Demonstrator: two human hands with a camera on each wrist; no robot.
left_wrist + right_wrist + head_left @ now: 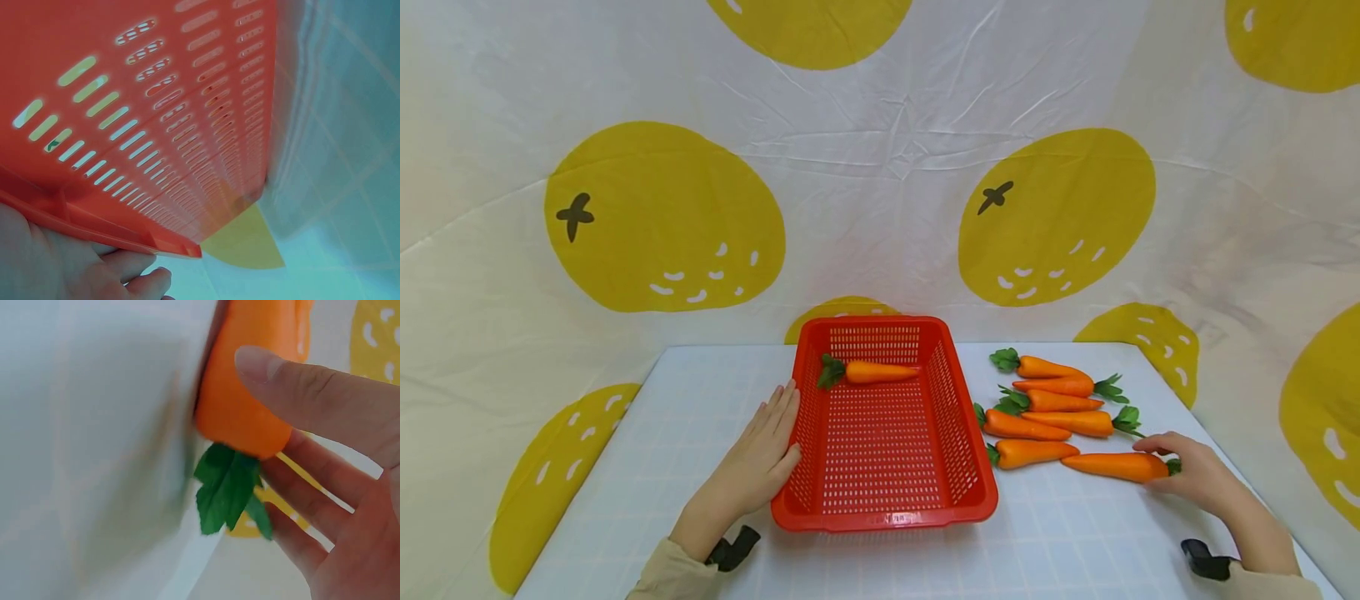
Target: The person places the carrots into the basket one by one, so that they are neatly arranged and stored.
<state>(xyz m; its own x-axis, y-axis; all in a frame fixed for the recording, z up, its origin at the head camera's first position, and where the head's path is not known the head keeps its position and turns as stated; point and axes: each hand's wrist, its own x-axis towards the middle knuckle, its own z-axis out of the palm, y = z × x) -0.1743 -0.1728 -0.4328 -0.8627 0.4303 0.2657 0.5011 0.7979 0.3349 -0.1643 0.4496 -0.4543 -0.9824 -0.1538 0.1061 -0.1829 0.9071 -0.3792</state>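
Note:
A red plastic basket (880,483) with slotted walls stands on the table, one carrot (880,372) lying inside near its far end. My left hand (760,454) lies along the basket's left rim, fingers straight; in the left wrist view the fingers (134,265) show just below the rim. At the right, my right hand (1197,475) pinches the thick, leafy end of a carrot (1112,466) that lies on the table. The right wrist view shows the thumb (281,378) on one side of this carrot (240,394) and other fingers behind it, with green leaves hanging beside them.
Several more carrots (1026,426) lie in a loose group between the basket and my right hand, tops pointing both ways. The pale checked table (700,400) ends at a white cloth backdrop (865,225) printed with yellow fruit.

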